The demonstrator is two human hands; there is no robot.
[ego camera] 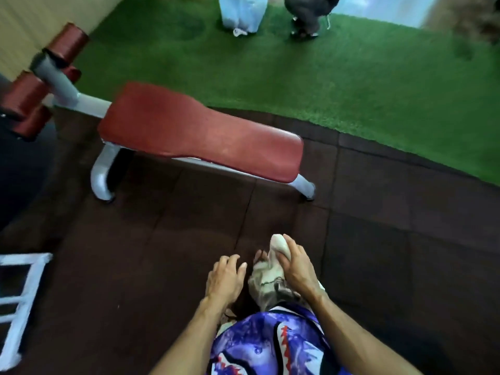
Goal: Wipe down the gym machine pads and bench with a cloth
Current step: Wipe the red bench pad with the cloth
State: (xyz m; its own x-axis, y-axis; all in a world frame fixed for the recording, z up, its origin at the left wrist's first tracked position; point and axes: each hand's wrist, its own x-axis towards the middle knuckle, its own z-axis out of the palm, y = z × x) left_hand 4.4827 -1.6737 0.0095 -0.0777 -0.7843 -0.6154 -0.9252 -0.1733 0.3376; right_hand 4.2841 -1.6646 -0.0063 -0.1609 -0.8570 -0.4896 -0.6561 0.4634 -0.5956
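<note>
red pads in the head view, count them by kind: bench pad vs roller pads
bench pad: 1
roller pads: 4, upper pair and, lower pair and
total: 5
cloth is shut in the right hand, not yet on any pad; left hand is open.

The bench [200,133] stands on the tiled floor [378,226], its near long side facing the person. Left of the bench, at its end, sit the roller pads [29,104] on an upright post. Behind the bench lies the turf [351,77] (someone's feet at its far edge). In front of the bench, both hands meet at the cloth [270,277], left hand [224,277] beside right hand [296,266]
</note>
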